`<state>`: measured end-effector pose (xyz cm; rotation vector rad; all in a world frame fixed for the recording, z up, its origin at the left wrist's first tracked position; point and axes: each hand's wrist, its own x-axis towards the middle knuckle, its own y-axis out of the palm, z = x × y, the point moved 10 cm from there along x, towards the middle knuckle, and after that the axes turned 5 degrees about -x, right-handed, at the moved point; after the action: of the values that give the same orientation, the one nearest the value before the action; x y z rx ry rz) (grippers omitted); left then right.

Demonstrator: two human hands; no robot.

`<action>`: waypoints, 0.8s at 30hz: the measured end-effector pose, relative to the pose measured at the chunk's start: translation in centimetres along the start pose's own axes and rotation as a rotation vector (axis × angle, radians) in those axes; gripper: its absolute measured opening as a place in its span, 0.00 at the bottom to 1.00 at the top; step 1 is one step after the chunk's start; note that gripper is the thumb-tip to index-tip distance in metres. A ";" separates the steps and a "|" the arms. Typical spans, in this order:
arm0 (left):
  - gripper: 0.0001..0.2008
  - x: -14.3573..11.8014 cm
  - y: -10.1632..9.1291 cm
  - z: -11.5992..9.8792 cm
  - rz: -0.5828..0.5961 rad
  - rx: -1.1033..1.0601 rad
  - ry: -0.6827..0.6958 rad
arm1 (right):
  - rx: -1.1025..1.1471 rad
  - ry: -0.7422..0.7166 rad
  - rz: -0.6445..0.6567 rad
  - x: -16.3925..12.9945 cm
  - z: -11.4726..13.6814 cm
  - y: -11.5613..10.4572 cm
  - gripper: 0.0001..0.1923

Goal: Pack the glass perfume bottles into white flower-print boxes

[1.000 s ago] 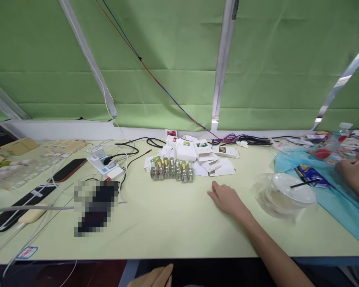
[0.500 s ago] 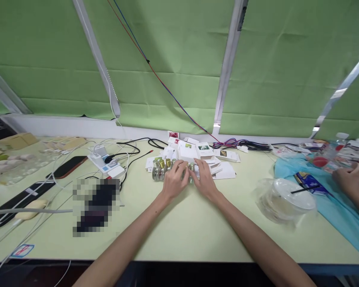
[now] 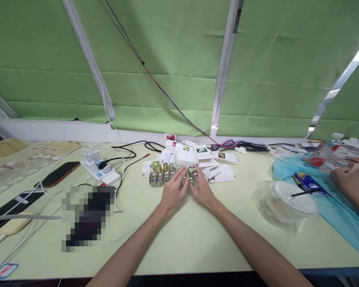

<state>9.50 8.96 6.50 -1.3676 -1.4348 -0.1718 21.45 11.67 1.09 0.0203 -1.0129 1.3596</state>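
A row of small glass bottles point(image 3: 158, 176) with gold and pale green shiny caps stands upright on the table, in front of a pile of white cartons. My left hand point(image 3: 174, 192) curls over the right part of the row, its fingers on the bottles there and hiding some of them. At the right end, my right hand point(image 3: 204, 190) has its thumb and fingers around the end bottle point(image 3: 191, 172). Both thumbs come close together. Just behind the fingers lies a white carton point(image 3: 185, 155) with a green picture.
Left are a power strip point(image 3: 103, 172), tangled cables, a phone point(image 3: 57, 174) and a blurred-out dark object point(image 3: 89, 215). Right are a plastic-wrapped round white container point(image 3: 290, 201), a blue cloth point(image 3: 326, 207) and another person's hand point(image 3: 345, 179). Green blinds point(image 3: 167, 91) hang behind.
The view has shifted slightly. More of the bottle row's left part shows beside my left hand. Both hands stay at the right part of the row.
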 end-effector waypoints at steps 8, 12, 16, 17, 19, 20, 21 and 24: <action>0.17 1.2 2.5 -1.3 0.306 0.017 -0.093 | 0.112 -0.006 -0.014 -1.5 0.7 -1.0 0.34; 0.13 1.7 3.1 -1.6 0.374 -0.076 -0.147 | 0.167 0.005 -0.015 -1.7 1.1 -1.6 0.30; 0.08 1.8 3.5 -1.5 0.360 -0.046 -0.192 | 0.147 -0.036 -0.010 -1.8 1.6 -2.2 0.24; 0.07 1.7 3.7 -1.6 0.360 -0.034 -0.200 | 0.138 -0.040 -0.016 -1.8 1.6 -2.4 0.23; 0.06 1.6 4.3 -1.8 0.364 -0.017 -0.211 | 0.124 -0.035 -0.038 -2.0 1.3 -3.1 0.21; 0.06 1.6 4.6 -1.9 0.369 -0.010 -0.216 | 0.119 -0.027 -0.050 -2.1 1.1 -3.4 0.20; 0.06 1.6 5.0 -2.1 0.377 -0.004 -0.219 | 0.115 -0.020 -0.059 -2.2 0.9 -3.8 0.20; 0.07 1.8 6.1 -2.7 0.412 0.012 -0.219 | 0.111 0.000 -0.070 -2.4 0.3 -4.7 0.18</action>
<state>16.29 10.09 5.59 -1.6788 -1.2922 0.2602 25.39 8.29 2.30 0.1367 -0.9276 1.3505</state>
